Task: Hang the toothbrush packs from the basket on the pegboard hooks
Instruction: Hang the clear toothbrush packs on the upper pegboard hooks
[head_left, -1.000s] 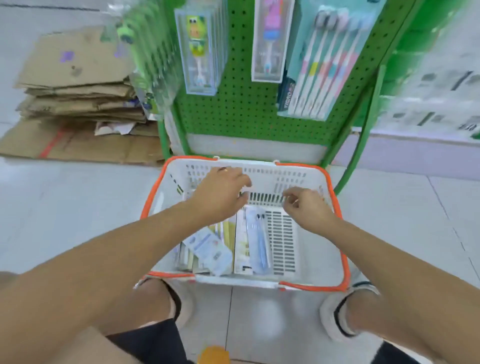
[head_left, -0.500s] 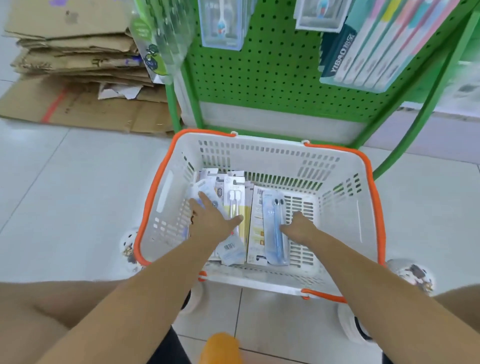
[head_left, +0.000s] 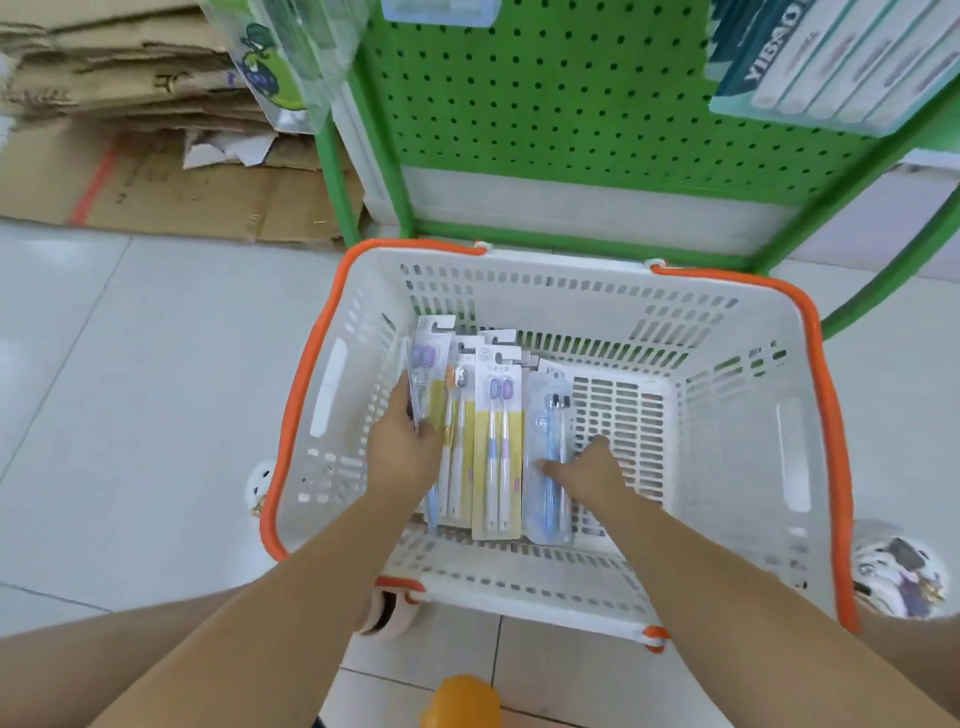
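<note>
Several toothbrush packs (head_left: 496, 441) lying side by side on the left half of the basket (head_left: 727, 364) floor, long axes running 12 to 6, hang-tabs at the 12 o'clock end toward the pegboard (head_left: 597, 104). Leftmost pack (head_left: 428, 374) tilted up off the others, gripped by the left hand (head_left: 408, 447) at its lower middle: thumb on the front face, other fingers hidden behind, so probably pinching, with the tab end pointing to 12 above the knuckles. Clear blue pack (head_left: 550, 457) at the right edge of the row, under the right hand (head_left: 587, 470); thumb lying across the pack toward 9 o'clock, one finger stretched toward 12 along the pack's right edge, the rest out of sight, so hard to say whether merely pressing or starting to grip.

Judged as the picking step, none of these packs hung yet. Left hand nearer to a finished lift, with its pack already tab-up. Pegboard directly at 12 o'clock beyond the basket's far wall. Hooks not visible here, only hung goods (head_left: 831, 62) at 1 o'clock and more (head_left: 280, 57) at 11. Next call: raising straight up toward 12, keeping the tab leading.
</note>
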